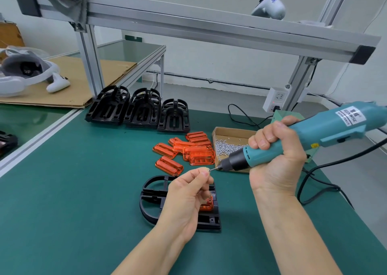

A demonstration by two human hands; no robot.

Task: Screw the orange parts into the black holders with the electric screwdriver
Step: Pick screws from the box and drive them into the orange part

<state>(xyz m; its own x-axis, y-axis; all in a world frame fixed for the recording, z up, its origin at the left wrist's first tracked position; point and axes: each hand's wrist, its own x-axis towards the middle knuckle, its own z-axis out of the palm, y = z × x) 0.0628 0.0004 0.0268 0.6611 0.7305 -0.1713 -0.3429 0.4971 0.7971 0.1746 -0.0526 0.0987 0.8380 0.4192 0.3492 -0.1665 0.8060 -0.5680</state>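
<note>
My right hand (pixel 278 155) grips a teal electric screwdriver (pixel 293 136), its bit pointing left. My left hand (pixel 188 193) pinches a small screw (pixel 207 169) at the bit's tip, above a black holder (pixel 155 199) lying flat on the green mat. An orange part (pixel 207 204) sits in that holder, mostly hidden by my left hand. Several loose orange parts (pixel 184 151) lie in a pile behind it. Three stacks of black holders (pixel 138 109) stand further back.
A cardboard box of screws (pixel 230 142) sits beside the orange pile, under the screwdriver. The tool's black cable (pixel 310 182) trails right toward a power socket (pixel 276 98). An aluminium frame (pixel 188 25) spans overhead. A cardboard sheet and a white headset lie at left.
</note>
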